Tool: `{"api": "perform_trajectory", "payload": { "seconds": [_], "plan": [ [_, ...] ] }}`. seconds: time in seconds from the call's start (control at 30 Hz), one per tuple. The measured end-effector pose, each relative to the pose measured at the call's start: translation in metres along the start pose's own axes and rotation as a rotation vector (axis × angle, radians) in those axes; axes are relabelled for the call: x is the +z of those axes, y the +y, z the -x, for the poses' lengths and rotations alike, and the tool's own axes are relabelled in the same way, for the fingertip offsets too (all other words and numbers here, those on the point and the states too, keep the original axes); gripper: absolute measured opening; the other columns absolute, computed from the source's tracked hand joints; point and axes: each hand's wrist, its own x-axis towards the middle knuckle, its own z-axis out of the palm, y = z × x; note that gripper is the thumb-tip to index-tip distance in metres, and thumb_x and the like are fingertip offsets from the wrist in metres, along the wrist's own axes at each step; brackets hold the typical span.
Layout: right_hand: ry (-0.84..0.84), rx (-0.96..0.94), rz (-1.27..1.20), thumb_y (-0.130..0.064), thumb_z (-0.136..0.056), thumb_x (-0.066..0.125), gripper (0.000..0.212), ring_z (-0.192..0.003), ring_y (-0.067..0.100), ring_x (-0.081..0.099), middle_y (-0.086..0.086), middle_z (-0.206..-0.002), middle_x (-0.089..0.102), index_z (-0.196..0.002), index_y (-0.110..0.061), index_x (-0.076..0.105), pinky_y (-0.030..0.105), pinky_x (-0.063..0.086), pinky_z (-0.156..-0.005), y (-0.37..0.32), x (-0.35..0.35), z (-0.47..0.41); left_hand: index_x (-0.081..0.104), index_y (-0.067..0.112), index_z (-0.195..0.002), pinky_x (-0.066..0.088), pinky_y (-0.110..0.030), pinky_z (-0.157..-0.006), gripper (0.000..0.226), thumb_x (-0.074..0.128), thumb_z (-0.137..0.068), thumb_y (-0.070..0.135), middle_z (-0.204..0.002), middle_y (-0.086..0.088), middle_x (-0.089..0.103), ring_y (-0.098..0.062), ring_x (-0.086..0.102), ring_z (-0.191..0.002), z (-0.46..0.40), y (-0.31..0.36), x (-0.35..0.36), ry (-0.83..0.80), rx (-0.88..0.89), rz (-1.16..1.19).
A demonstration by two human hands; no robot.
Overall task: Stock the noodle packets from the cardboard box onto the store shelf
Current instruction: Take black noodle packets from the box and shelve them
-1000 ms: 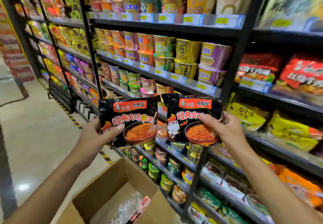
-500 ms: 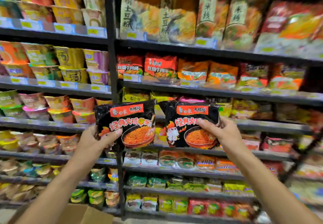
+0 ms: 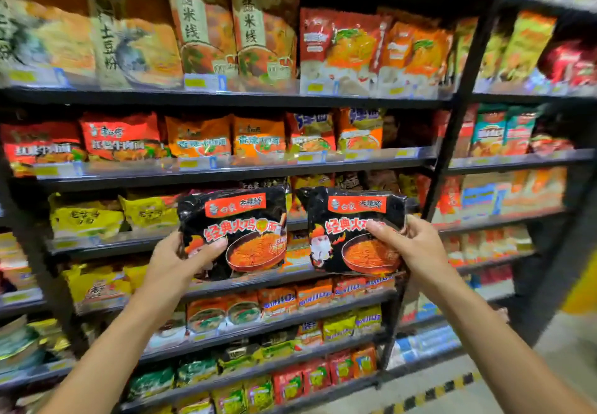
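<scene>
Noodle packets, two, black with red banners: left packet [image 3: 235, 232] pinched at its lower left corner by left hand [image 3: 176, 260], thumb across the front; right packet [image 3: 353, 229] gripped at its right edge by right hand [image 3: 412, 245], thumb on the front. Both held upright in front of the store shelf [image 3: 226, 174], faces toward the camera, banners on top, long axis running side to side, side by side with a narrow gap. Behind: black metal shelving, tiers packed with yellow packets [image 3: 87, 218], orange packets [image 3: 198, 137] and tall brown bags [image 3: 203, 22]. Striped floor tape [image 3: 429, 392] at lower right.
</scene>
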Motion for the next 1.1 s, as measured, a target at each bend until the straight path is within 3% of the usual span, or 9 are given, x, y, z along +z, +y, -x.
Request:
{"api": "perform_trajectory", "payload": {
  "seconds": [0.07,0.13,0.2,0.3,0.37,0.53,0.67,0.8,1.1],
  "plan": [
    [0.035,0.004,0.013,-0.034,-0.071,0.087,0.032,-0.090,0.035,0.075,0.013,-0.093,0.079,-0.090,-0.011,0.077,0.052,0.059,-0.086,0.007,-0.045,-0.015,0.067,0.018,-0.097,0.048,-0.035,-0.070,0.038,0.083,-0.073,0.043,-0.075,0.010,0.073,-0.003,0.064,-0.064,-0.014,-0.001,0.053,0.001,-0.007,0.050],
    [0.057,0.000,0.008,-0.040,-0.066,0.087,0.035,-0.084,0.026,0.076,0.008,-0.091,0.079,-0.089,-0.015,0.078,0.045,0.059,-0.084,0.016,-0.092,-0.032,0.067,0.015,-0.094,0.052,-0.034,-0.068,0.060,0.084,-0.058,0.060,-0.075,0.002,0.072,-0.011,0.063,-0.067,-0.027,-0.002,0.107,-0.016,-0.010,0.088],
    [0.085,-0.012,0.026,-0.056,-0.055,0.091,0.062,-0.083,0.022,0.075,0.009,-0.092,0.079,-0.095,-0.010,0.077,0.041,0.058,-0.083,0.024,-0.140,-0.050,0.064,0.014,-0.090,0.050,-0.027,-0.063,0.067,0.083,-0.053,0.067,-0.069,0.005,0.066,-0.010,0.059,-0.062,-0.040,-0.002,0.159,-0.033,0.018,0.082],
    [0.117,-0.029,0.059,-0.064,-0.052,0.091,0.089,-0.090,0.035,0.075,0.025,-0.098,0.074,-0.100,0.006,0.068,0.053,0.058,-0.085,0.035,-0.203,-0.081,0.063,0.013,-0.090,0.047,-0.027,-0.061,0.031,0.083,-0.077,0.033,-0.062,0.010,0.066,-0.005,0.058,-0.056,-0.058,0.002,0.226,-0.064,0.015,0.098],
    [0.132,-0.035,0.072,-0.061,-0.057,0.090,0.085,-0.087,0.034,0.075,0.027,-0.095,0.073,-0.098,0.009,0.065,0.054,0.057,-0.083,0.042,-0.231,-0.098,0.061,0.012,-0.089,0.048,-0.019,-0.056,0.017,0.076,-0.083,0.018,-0.060,0.009,0.064,-0.001,0.056,-0.052,-0.071,0.005,0.260,-0.075,0.028,0.085],
    [0.142,-0.018,0.060,-0.044,-0.066,0.087,0.048,-0.080,0.023,0.075,0.012,-0.088,0.078,-0.092,-0.006,0.074,0.044,0.058,-0.079,0.058,-0.270,-0.137,0.061,0.015,-0.087,0.044,-0.012,-0.048,0.013,0.074,-0.085,0.015,-0.062,0.011,0.064,0.000,0.054,-0.051,-0.105,0.017,0.321,-0.083,0.063,0.045],
    [0.162,0.002,0.019,-0.039,-0.067,0.084,0.042,-0.084,0.026,0.077,0.008,-0.090,0.079,-0.097,-0.010,0.075,0.040,0.061,-0.078,0.078,-0.287,-0.173,0.065,0.014,-0.099,0.050,-0.017,-0.059,0.019,0.075,-0.085,0.020,-0.083,-0.002,0.069,-0.004,0.062,-0.063,-0.138,0.017,0.354,-0.110,0.101,0.006],
    [0.157,0.009,-0.009,-0.025,-0.077,0.082,0.024,-0.086,0.026,0.077,0.007,-0.090,0.079,-0.095,-0.013,0.075,0.036,0.061,-0.075,0.097,-0.300,-0.217,0.065,0.023,-0.096,0.051,-0.020,-0.067,0.017,0.076,-0.083,0.025,-0.085,0.008,0.074,0.000,0.066,-0.068,-0.178,0.009,0.393,-0.095,0.122,-0.006],
    [0.137,-0.041,0.044,-0.026,-0.079,0.080,0.021,-0.085,0.022,0.077,0.005,-0.092,0.079,-0.098,-0.016,0.076,0.036,0.061,-0.073,0.124,-0.323,-0.318,0.066,0.025,-0.095,0.048,-0.023,-0.072,0.017,0.075,-0.082,0.031,-0.082,0.017,0.073,0.002,0.066,-0.074,-0.265,-0.007,0.457,-0.085,0.169,0.004]
  ]
}}
